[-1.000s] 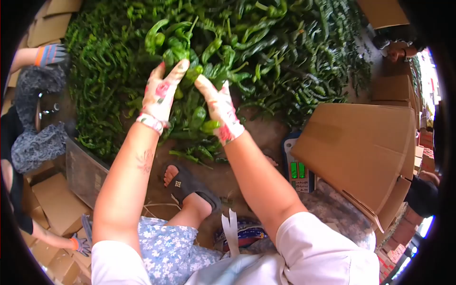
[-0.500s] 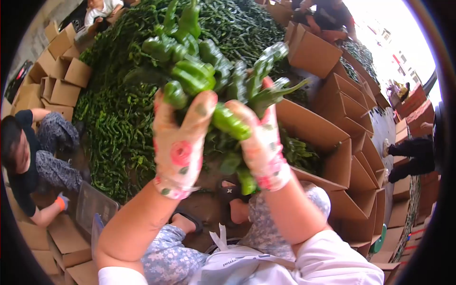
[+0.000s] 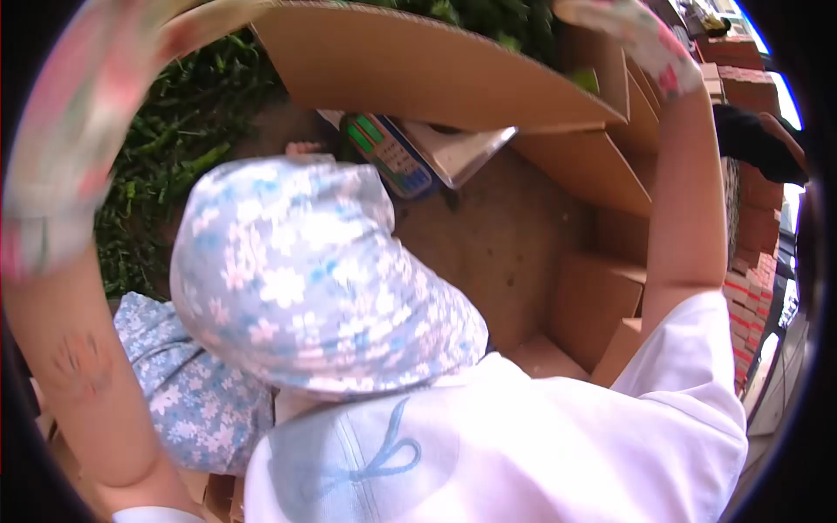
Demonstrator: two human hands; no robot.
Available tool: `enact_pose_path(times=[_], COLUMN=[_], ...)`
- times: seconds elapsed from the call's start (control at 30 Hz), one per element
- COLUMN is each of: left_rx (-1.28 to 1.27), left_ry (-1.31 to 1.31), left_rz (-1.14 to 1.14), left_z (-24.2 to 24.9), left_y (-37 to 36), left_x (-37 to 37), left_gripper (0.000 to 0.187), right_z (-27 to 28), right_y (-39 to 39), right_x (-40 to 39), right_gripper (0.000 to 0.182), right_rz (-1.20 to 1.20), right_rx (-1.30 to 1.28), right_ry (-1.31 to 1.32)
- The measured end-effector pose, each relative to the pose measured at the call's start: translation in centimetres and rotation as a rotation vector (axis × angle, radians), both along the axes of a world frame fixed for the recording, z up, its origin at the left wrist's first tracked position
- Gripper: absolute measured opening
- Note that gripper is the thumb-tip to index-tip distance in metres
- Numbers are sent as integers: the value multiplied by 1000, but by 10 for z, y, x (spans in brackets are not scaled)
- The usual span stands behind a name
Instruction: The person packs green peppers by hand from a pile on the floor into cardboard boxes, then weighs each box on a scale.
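My left hand, in a floral-print glove, is at the upper left and smeared by motion. Its thumb stretches toward the top left corner of a cardboard box, and its other fingers run off the top edge. On the far right side of that box, my right hand wears a matching glove. One finger reaches out leftward over the box opening; the rest of that hand is partly cut off by the frame. Green peppers show at the top, behind the near box wall.
Below the box stands a scale with a green display and keypad. A heap of green peppers covers the ground at left. More cardboard boxes stand at right. A person in dark clothing is at the far right.
The bunch of peppers between my hands is out of sight. My hands have moved far apart, and the view has turned down and right toward the box and my knee.
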State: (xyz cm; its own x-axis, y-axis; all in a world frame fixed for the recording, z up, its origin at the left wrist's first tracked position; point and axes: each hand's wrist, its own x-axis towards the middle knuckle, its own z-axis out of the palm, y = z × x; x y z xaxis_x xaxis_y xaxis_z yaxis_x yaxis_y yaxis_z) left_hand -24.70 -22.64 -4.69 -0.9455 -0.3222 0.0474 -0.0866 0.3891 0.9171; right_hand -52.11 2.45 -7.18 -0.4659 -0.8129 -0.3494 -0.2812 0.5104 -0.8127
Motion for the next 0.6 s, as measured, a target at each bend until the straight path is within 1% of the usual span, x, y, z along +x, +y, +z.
enact_pose_path(times=[0.03,0.07,0.1,0.13,0.17,0.2,0.23,0.27,0.3,0.37,0.43,0.5,0.53,0.57,0.6], left_rx=[11,628,203,338,365,573,466,407,432,431,392,388,412,406,419], left_ry=[-52,36,69,37,-11,-20,-44,-76,-81,-88,-83,-89,-69,-67,-55], left_rz=[59,-115,298,506,573,460,601,658,633,623,655,672,650,638,603], left_z=[1,-16,-39,-50,-54,-60,-62,-54,-56,-52,-52,-50,-53,-55,-56], left_y=[-35,-98,-112,-123,-124,-141,-127,-121,-126,-125,-119,-114,-118,-120,-120], left_x=[16,56,84,102,121,150,159,148,162,179,186,182,186,186,186], left_gripper=[57,53,48,47,44,42,43,44,43,43,42,43,42,42,42], right_z=[-1,-5,-6,-7,-2,-2,-5,-6,-7,-13,-23,-32,-36,-36,-39], right_y=[-10,4,1,-1,-4,-2,4,10,12,19,27,34,37,38,38], right_x=[-17,-23,-15,-6,2,9,20,13,26,44,63,77,80,89,92], right_gripper=[63,44,36,29,29,27,25,23,21,21,21,22,21,20,20], right_rz=[18,-149,-215,-276,-270,-316,-364,-406,-445,-415,-477,-463,-453,-484,-482], right_rx=[-22,8,-121,-243,-265,-420,-570,-583,-571,-707,-803,-868,-862,-788,-783], right_ry=[21,220,303,395,416,306,182,188,307,442,451,514,606,667,682])
